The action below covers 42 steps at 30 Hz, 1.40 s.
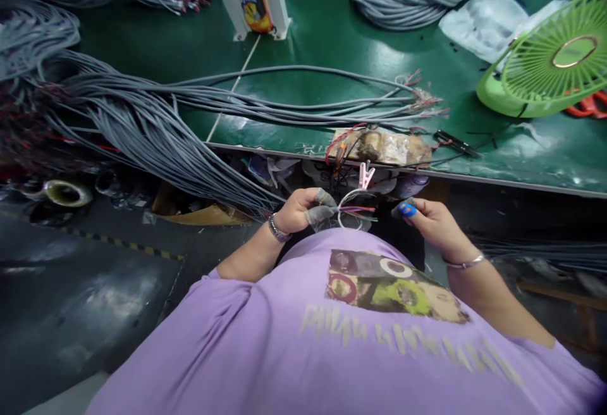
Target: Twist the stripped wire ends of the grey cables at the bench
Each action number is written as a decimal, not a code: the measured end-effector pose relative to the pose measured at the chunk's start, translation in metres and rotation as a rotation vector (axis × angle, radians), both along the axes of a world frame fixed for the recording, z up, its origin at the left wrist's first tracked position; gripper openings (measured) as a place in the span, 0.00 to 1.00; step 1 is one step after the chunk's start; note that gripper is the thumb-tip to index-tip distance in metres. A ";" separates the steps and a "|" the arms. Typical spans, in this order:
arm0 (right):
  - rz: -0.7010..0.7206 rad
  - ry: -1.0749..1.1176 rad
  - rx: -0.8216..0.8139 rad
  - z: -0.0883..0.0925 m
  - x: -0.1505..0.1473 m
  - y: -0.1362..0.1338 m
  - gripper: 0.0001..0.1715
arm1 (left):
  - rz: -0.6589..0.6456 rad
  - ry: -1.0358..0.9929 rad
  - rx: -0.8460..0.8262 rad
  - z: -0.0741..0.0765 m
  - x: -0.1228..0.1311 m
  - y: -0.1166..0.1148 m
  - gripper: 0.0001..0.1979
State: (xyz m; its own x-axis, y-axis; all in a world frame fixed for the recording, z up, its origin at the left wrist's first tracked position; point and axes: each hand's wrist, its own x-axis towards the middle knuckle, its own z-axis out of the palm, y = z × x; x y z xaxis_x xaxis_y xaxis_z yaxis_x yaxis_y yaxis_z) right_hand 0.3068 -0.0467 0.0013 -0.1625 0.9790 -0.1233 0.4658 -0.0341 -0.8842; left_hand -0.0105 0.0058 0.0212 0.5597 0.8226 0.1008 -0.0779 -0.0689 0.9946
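Head view: coloured wires [361, 210] closed between thumb and fingers in the left hand's [303, 210] grip, off the tabletop's [332, 38] near edge, probably to leave the tips free toward the right. Right hand [434, 219] apart, thumb and finger drawn together, contents impossible to tell. White ring [346, 195] beside or around the wires, unclear which. Farther, cables [322, 113] laid lengthwise, likely for tidy ends.

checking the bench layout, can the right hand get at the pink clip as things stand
Probably yes: the right hand is near the pink clip, with no large obstacle visible between them. The left hand, holding the colored wires, is on the other side. Whether the right hand holds anything is unclear.
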 end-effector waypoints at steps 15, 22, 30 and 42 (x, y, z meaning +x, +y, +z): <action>0.386 0.544 -0.427 0.016 -0.063 0.013 0.34 | -0.140 0.314 0.286 -0.004 0.024 -0.007 0.16; 0.284 0.367 -0.306 0.014 -0.076 0.009 0.31 | -0.241 0.343 0.218 -0.006 0.022 -0.004 0.14; -0.131 0.320 -0.101 -0.005 -0.082 0.005 0.29 | -0.253 0.289 0.075 -0.008 0.022 -0.004 0.19; -0.202 0.267 -0.053 -0.045 -0.042 0.016 0.35 | 0.085 0.044 -0.058 -0.005 0.011 -0.026 0.19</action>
